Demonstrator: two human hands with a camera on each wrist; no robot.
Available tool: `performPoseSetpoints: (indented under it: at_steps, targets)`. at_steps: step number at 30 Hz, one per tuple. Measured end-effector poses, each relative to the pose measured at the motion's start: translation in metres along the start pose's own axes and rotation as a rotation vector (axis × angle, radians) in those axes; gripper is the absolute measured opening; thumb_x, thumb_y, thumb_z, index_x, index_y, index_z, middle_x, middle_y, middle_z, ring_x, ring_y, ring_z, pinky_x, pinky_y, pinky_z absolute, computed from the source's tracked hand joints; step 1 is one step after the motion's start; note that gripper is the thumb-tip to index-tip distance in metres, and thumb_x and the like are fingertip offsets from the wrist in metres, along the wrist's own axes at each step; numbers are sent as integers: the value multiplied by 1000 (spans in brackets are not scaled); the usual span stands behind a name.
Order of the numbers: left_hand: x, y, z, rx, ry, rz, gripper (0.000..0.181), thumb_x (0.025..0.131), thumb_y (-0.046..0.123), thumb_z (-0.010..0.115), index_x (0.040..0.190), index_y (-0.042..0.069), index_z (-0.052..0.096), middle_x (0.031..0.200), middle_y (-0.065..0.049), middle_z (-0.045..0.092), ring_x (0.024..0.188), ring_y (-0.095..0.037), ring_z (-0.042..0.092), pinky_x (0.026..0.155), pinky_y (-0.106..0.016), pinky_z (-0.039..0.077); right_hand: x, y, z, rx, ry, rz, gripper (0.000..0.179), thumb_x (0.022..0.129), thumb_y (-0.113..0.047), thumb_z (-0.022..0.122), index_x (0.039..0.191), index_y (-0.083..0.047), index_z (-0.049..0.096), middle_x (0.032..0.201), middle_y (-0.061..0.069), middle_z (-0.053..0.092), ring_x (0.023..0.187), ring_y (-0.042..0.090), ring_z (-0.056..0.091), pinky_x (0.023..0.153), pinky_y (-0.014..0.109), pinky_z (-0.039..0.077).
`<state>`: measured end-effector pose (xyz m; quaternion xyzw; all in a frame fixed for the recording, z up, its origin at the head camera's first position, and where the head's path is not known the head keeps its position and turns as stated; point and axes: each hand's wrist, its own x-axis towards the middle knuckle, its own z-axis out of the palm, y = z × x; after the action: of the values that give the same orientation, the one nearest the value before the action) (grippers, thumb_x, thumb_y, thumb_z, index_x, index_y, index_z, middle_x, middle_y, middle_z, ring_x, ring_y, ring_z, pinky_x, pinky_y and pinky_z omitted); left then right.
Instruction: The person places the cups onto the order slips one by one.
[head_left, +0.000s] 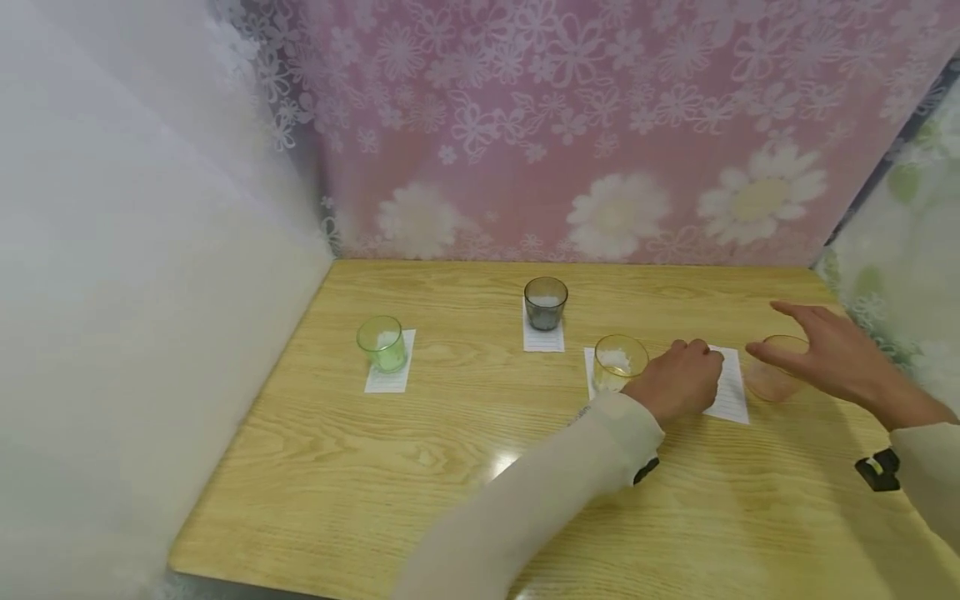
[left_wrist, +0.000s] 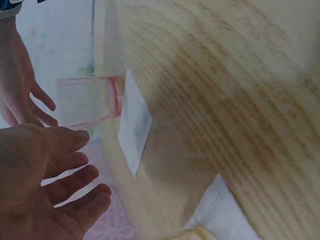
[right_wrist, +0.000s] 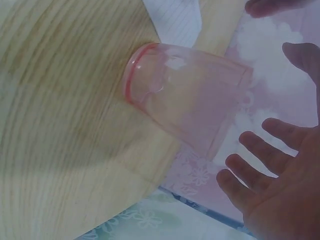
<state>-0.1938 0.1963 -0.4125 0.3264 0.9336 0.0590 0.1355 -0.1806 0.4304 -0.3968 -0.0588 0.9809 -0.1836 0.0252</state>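
Observation:
A clear pink-tinted glass [head_left: 771, 385] stands upright at the right, beside a lined white paper [head_left: 732, 393]. My right hand [head_left: 840, 358] is held next to the glass, with its fingers spread and the thumb apart from them. In the right wrist view nothing lies in the grasp of that hand [right_wrist: 280, 175]. My left hand [head_left: 678, 383] hovers over the table between the pink glass and a yellow-rimmed glass [head_left: 613, 377]. Its fingers [left_wrist: 70, 185] are loosely bent and hold nothing in the left wrist view. White matter shows inside the yellow-rimmed glass.
Further left, a dark grey glass [head_left: 545, 310] and a green glass [head_left: 385, 350] stand on lined papers, both with white matter inside. A pale wall [head_left: 165, 275] bounds the wooden table [head_left: 360, 492] on the left; a pink flowered curtain [head_left: 525, 200] hangs behind.

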Motion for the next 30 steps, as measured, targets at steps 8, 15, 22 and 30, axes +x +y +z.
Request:
performPoseSetpoints:
  at_steps: [8,15,22,30]
  targets:
    - [0,-3,22,53,73,43,25,116,30,54,136,32,69,137,15,60,114,-4,53,92,-18,53,-7,8,5,7,-33,23,98,107,-50,67,169,11,21,160,52,29,139,71,34,100,85,34]
    - [0,1,37,159,117,53,27,118,30,49,135,30,70,134,14,61,117,-5,54,91,-15,54,-11,16,7,31,-55,25,100,105,-50,69,168,13,22,160,49,33,135,67,44,95,84,41]
    - [3,-1,44,218,172,80,28,118,27,47,130,28,72,130,12,63,115,-8,56,85,-15,57,-13,21,11,44,-67,32,101,104,-49,72,164,17,26,152,50,44,128,67,53,92,80,47]
    - [7,0,48,254,188,83,28,118,30,49,125,29,75,127,13,64,111,-8,55,81,-15,56,-14,24,15,41,-43,31,95,104,-46,73,160,19,32,145,49,51,122,67,58,93,79,49]
